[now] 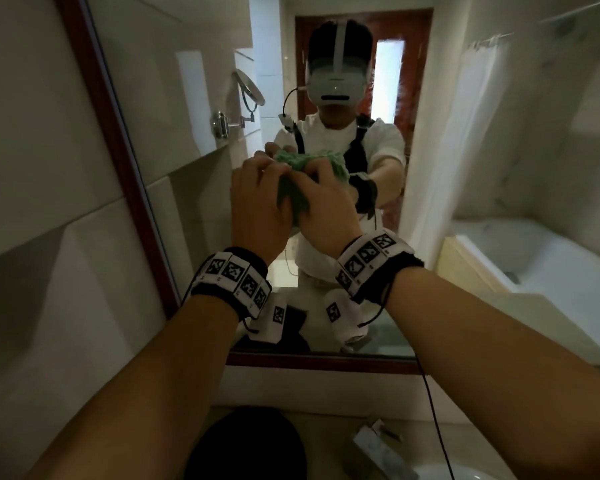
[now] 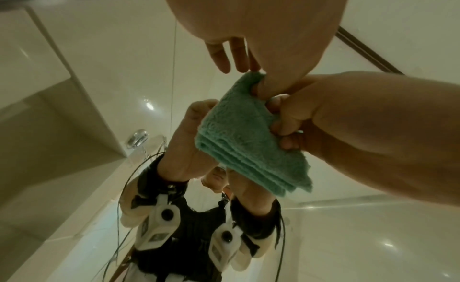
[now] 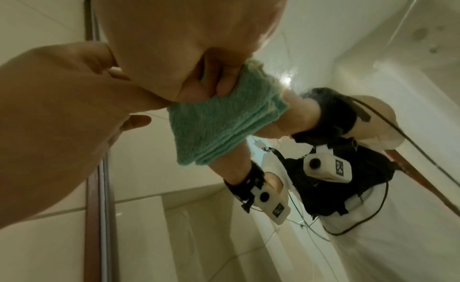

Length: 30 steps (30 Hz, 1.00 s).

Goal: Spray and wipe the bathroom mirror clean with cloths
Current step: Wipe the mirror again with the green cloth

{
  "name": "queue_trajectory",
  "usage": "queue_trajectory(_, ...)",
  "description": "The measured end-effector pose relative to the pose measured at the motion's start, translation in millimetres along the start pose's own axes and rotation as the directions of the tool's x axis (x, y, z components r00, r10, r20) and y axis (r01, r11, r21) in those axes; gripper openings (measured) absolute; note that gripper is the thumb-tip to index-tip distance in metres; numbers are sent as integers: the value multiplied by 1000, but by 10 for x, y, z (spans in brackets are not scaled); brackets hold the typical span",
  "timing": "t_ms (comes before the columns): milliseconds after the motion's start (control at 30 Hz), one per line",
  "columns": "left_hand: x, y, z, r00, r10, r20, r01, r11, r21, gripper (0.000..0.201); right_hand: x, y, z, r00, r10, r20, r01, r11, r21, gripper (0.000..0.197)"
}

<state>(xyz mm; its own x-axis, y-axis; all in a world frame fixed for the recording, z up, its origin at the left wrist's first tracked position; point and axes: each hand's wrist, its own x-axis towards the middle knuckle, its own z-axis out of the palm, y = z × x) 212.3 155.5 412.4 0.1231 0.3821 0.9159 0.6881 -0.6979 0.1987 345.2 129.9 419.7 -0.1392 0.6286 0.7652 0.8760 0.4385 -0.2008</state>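
A folded green cloth (image 1: 290, 195) is held up in front of the wood-framed bathroom mirror (image 1: 499, 133), close to the glass. My left hand (image 1: 271, 171) pinches its upper left edge with the thumb while the other fingers (image 2: 224, 55) stretch out. My right hand (image 1: 312, 178) grips the cloth's right side with curled fingers (image 2: 286, 124). In the right wrist view the cloth (image 3: 219, 124) hangs in several layers below my right fingers (image 3: 224, 85). The left wrist view shows the cloth (image 2: 248, 144) between both hands. No spray bottle is in view.
The mirror's dark red frame (image 1: 118, 168) runs along the tiled wall (image 1: 49, 220) at left. Below lies a counter (image 1: 343, 386) with a dark round object (image 1: 246, 445) and a small packet (image 1: 378, 441). A cable (image 1: 430, 393) hangs from my right wristband. The glass reflects a bathtub (image 1: 534, 258).
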Motion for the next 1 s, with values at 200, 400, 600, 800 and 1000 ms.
queue_trajectory(200, -89, 166, 70, 1000, 23, 9, -23, 998, -54, 21, -75, 78, -107, 1000, 16, 22, -22, 955, 295, 58)
queue_trajectory(400, -105, 182, 265, 995, 7, 99, -2, 999, -52, 32, -108, 87, -320, 987, 106, 123, -141, 934, 327, 65)
queue_trajectory(600, -122, 329, 316, 981, -51, 188, 42, 998, 53, 61, -337, 370, -586, 986, 43, -162, -26, 994, 103, 53)
queue_trajectory(800, -16, 455, 379, 980, -133, 149, 102, 975, 198, 64, -683, 785, -627, 971, 98, -216, -186, 879, -440, 62)
queue_trajectory(1000, -55, 307, 284, 976, -147, 159, 108, 966, 233, 65, -750, 871, -389, 968, 193, -162, -248, 842, -479, 80)
